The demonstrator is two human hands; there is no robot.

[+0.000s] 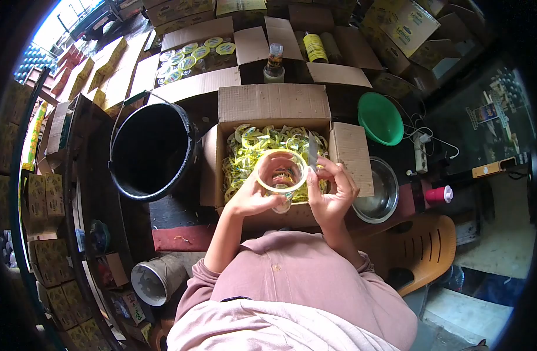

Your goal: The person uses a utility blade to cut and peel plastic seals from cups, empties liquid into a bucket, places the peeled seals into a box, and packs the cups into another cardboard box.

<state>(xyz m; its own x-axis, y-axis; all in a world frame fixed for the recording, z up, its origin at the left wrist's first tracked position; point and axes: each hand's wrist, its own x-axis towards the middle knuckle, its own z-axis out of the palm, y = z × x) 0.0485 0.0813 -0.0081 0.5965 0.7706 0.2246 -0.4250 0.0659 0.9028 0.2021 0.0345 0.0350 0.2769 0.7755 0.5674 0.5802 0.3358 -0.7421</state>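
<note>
An open cardboard box (pixel 274 102) is the largest thing close by, set square in front of the person on the dark tabletop (pixel 173 215), its flaps folded outward, probably so that both hands can work over its mouth. A black bucket (pixel 154 146) stands just left of it, handle to one side, apparently within arm's reach. An orange-brown plastic chair (pixel 426 251) is low on the right. Near the box's right side are a green basin (pixel 380 120) and a shiny bowl (pixel 391 193), glass or metal I cannot tell; the right flap partly covers the bowl. Beyond the box, a carton (pixel 201 85) holds cups with yellow lids (pixel 186 62), standing close together, which likely props them upright.

The left hand (pixel 248 198) curls around a clear plastic cup (pixel 283 169) above the box, thumb on its near side; the mouth tilts toward the person, presumably to show the rim. The right hand (pixel 334 190) pinches a narrow blade (pixel 313 151) between thumb and fingers, upright just beside the cup's rim, a grip that seems suited to fine control. Whether blade and rim touch, I cannot tell. Smallest are the yellow-green scraps (pixel 245 140) heaped inside the box, whose walls contain them.
</note>
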